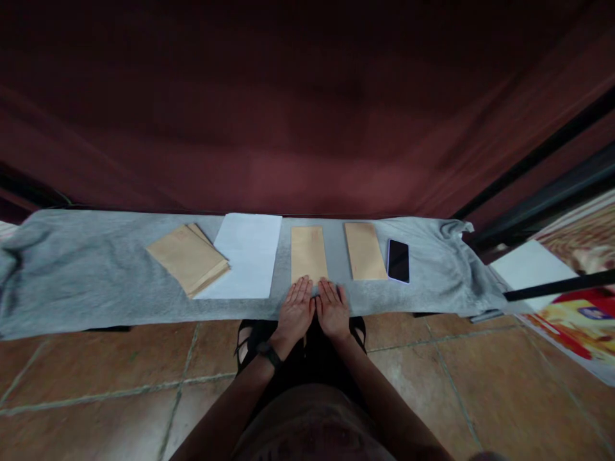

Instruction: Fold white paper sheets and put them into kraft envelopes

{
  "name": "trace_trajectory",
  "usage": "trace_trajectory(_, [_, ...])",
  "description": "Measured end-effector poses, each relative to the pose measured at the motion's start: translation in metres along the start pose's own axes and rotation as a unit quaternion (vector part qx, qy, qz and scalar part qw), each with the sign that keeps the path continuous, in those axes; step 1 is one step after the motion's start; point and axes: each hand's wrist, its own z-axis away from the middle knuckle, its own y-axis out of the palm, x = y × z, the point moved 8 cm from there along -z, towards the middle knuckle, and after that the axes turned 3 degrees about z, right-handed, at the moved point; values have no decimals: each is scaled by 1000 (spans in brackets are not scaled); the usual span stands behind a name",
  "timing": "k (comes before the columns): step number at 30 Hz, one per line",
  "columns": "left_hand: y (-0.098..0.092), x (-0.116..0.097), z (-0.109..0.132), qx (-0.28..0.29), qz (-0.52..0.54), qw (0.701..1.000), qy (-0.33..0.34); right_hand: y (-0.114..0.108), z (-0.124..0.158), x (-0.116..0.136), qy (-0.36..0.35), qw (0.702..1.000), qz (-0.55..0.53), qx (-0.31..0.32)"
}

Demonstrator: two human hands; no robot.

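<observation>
My left hand point(295, 308) and my right hand point(332, 308) lie flat side by side, palms down, fingers stretched out, at the near edge of a long surface covered with grey cloth point(96, 275). Their fingertips touch the near end of a brown envelope point(308, 253) lying lengthwise in front of me. Neither hand holds anything. A dark watch sits on my left wrist. A second brown envelope point(364, 250) lies just to the right, with a black phone point(398, 260) beside it.
A white sheet of paper point(246, 256) lies left of the middle, partly under a fanned stack of brown envelopes point(189, 258). A dark red curtain hangs behind. Tiled floor lies below. White paper and colourful printed material point(576, 320) sit at the right.
</observation>
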Motion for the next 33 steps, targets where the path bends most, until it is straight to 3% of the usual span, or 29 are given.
trace_trajectory(5, [3,1,-7,20,-26,999,-26,-2,2,1,1,1000,8,-28])
trace_trajectory(13, [15,-10,-57,60,-14,998,28,2,4,1,-16,1000,20,-16])
trace_trajectory(18, [22,-5,-76,55,-16,998,16,1,2,1,-9,1000,19,-21])
trace_trajectory(33, [11,43,-67,21,-51,995,-86,-1,1,3,6,999,26,-34])
